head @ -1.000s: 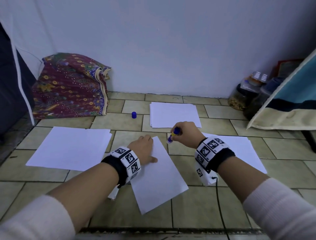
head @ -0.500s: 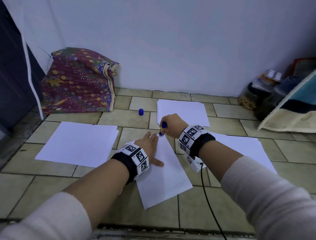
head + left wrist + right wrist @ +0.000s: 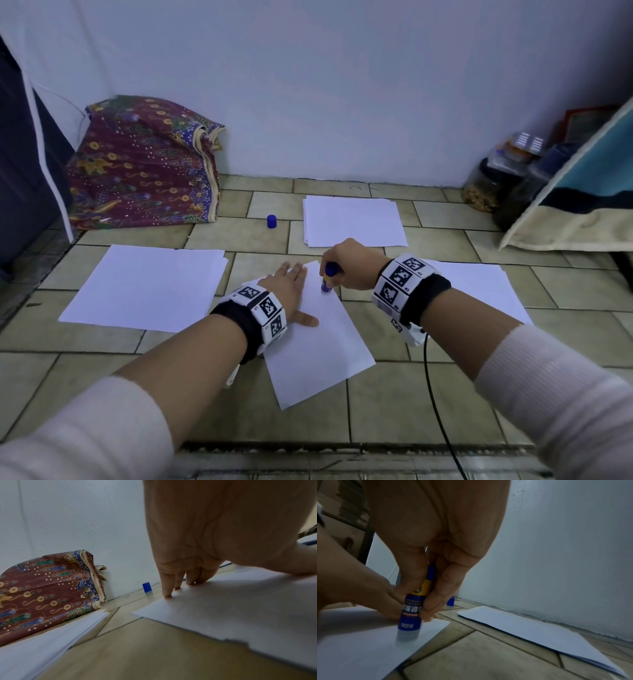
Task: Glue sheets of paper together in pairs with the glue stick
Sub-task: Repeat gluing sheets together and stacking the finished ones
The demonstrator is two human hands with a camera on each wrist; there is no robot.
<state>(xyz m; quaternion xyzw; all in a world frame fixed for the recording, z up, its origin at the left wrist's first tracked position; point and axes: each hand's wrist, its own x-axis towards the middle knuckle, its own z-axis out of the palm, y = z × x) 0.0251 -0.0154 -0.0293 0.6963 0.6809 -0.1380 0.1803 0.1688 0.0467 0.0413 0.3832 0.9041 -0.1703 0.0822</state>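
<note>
A single white sheet lies slanted on the tiled floor in front of me. My left hand lies flat on its upper left part, fingers straight, the fingertips pressing the paper near its far edge. My right hand grips a blue and yellow glue stick upright, its tip down on the sheet close to the far corner. The right wrist view shows the glue stick pinched between thumb and fingers, its clear end touching the sheet. The blue cap stands apart on the floor.
Paper stacks lie on the floor at the left, the far middle and the right. A patterned folded cloth leans on the wall at the left. Jars and a blue mat stand at the right. A cable trails from my right wrist.
My right hand has carried the glue stick left from beyond the sheet's far corner and set its tip down on the paper. My left hand's fingers have straightened and lie flat on the sheet.
</note>
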